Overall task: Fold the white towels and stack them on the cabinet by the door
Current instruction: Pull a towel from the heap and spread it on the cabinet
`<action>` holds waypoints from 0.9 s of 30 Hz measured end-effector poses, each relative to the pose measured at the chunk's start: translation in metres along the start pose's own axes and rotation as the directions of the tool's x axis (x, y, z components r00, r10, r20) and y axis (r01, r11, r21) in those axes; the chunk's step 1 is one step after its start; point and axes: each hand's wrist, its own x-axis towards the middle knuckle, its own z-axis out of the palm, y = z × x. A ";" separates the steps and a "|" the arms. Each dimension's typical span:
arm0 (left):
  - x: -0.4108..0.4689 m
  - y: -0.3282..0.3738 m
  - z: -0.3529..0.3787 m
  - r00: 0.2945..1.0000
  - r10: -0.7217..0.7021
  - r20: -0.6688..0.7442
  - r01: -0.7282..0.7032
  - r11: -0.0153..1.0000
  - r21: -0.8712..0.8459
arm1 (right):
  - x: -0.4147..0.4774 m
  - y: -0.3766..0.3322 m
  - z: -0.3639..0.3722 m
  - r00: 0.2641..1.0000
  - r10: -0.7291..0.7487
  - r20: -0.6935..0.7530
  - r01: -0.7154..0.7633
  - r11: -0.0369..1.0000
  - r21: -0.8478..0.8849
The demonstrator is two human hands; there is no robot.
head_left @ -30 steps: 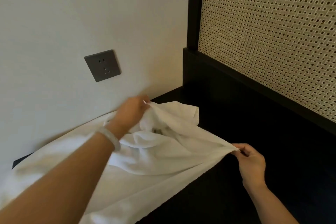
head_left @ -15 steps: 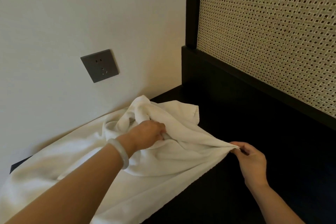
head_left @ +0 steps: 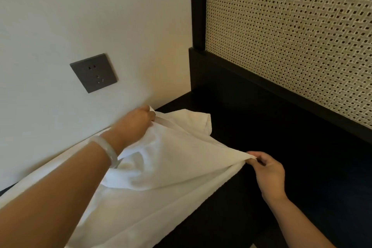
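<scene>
- The right hand [head_left: 268,173] pinches a corner of the white towel [head_left: 161,169] between thumb and fingertips at the near right, and the cloth runs taut from that corner.
- The left hand [head_left: 138,122], with a pale bangle [head_left: 107,152] on its wrist, reaches farther in and curls its fingers round the towel's far edge, close to the wall.
- The towel lies rumpled on the dark cabinet top [head_left: 271,137], running from near left to far middle, with a loose flap just right of the left hand. No folded stack shows.
- This looks like the spreading step before a first fold. The next move likely calls for drawing both held points apart to flatten the wrinkles, then laying one edge evenly over the other.
- Farther off, a grey wall socket [head_left: 93,73] sits at the left and a woven cane panel [head_left: 291,42] in a dark frame stands at the far right.
</scene>
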 end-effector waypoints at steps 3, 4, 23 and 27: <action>-0.002 -0.009 0.000 0.994 0.105 0.021 -0.105 0.994 -0.024 | -0.001 -0.001 0.000 1.000 -0.008 0.002 0.008 1.000 -0.018; -0.001 -0.008 0.000 0.994 0.108 -0.014 -0.109 0.993 -0.042 | 0.000 -0.002 0.001 1.000 -0.007 0.000 0.007 1.000 -0.020; -0.027 -0.034 -0.048 0.971 -0.236 -0.032 0.222 0.944 -0.243 | 0.015 -0.065 -0.001 0.996 -0.024 0.086 0.030 0.997 -0.066; -0.053 -0.058 -0.121 0.867 -0.447 -0.220 0.357 0.866 -0.351 | 0.045 -0.158 0.025 0.988 -0.098 0.122 0.093 0.995 0.045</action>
